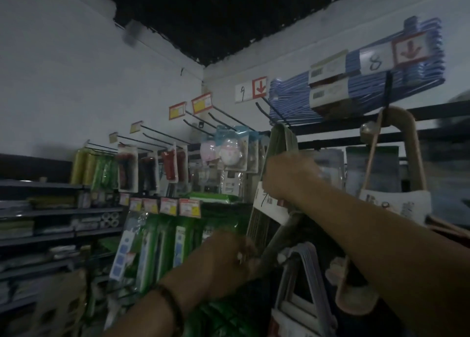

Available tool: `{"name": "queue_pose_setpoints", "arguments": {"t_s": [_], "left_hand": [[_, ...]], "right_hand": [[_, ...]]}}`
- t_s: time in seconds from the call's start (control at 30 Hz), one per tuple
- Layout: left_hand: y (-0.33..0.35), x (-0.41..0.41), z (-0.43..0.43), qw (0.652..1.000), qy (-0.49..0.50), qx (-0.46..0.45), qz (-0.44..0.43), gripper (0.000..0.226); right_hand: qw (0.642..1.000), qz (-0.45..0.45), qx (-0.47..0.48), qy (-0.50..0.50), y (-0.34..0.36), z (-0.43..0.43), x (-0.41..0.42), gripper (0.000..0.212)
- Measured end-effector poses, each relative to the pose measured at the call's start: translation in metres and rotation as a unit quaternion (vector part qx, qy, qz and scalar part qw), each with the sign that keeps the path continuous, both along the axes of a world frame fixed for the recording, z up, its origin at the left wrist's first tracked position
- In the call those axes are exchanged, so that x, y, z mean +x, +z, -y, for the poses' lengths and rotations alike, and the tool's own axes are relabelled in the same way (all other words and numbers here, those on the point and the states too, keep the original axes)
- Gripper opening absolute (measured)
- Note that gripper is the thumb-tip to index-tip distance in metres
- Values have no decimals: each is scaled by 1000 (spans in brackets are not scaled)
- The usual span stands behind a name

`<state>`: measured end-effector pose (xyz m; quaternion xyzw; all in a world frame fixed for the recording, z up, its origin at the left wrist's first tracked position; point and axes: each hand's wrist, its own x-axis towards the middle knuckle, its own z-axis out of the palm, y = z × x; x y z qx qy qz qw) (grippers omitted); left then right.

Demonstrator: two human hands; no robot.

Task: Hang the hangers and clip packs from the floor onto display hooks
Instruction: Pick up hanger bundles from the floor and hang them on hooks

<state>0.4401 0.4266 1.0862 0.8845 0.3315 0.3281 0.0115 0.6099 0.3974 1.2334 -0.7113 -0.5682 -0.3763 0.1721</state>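
Note:
A pack of grey-green hangers [281, 143] with a white paper band [269, 204] is lifted toward the wall. My right hand [287, 177] grips the pack near its upper part. My left hand [229, 260] holds the pack's lower end, fingers curled around it. The pack's top sits just below an empty black display hook [269, 113] under the white "9" label [250, 90]. Whether the pack touches the hook is blurred.
Blue hanger packs [356, 87] hang at the upper right under an "8" label. A beige hanger pack [407, 158] hangs on the right, and white hangers [305, 273] hang lower down. Empty hooks [157, 133] and packaged goods [229, 151] line the left wall above shelves [38, 214].

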Motion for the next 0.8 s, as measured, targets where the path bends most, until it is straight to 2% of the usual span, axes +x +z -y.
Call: {"name": "queue_pose_setpoints", "arguments": {"t_s": [0.13,0.23,0.33,0.4,0.47,0.57,0.67,0.8], "left_hand": [[-34,-90,62,995,59,-75,-38,32],[-79,-171,120,986,115,-105,-65,36],[-147,-262,178,962,213,-147,-89,40],[-203,-325,221,937,246,-230,-96,36],[-260,-385,271,913,289,-277,-80,32],[-345,-462,348,864,360,-348,-51,25],[-425,-523,425,793,411,-450,-30,22],[-520,-585,515,684,493,-536,32,22]], "right_hand": [[986,-17,-43,161,-42,44,-62,29],[956,-32,-114,270,-90,75,-131,41],[903,-73,-175,385,-157,108,-218,44],[860,-115,-226,443,-215,131,-275,34],[818,-147,-276,482,-282,153,-331,25],[751,-175,-370,517,-391,184,-413,16],[671,-187,-484,529,-502,219,-481,10],[558,-205,-640,487,-638,259,-539,8]]}}
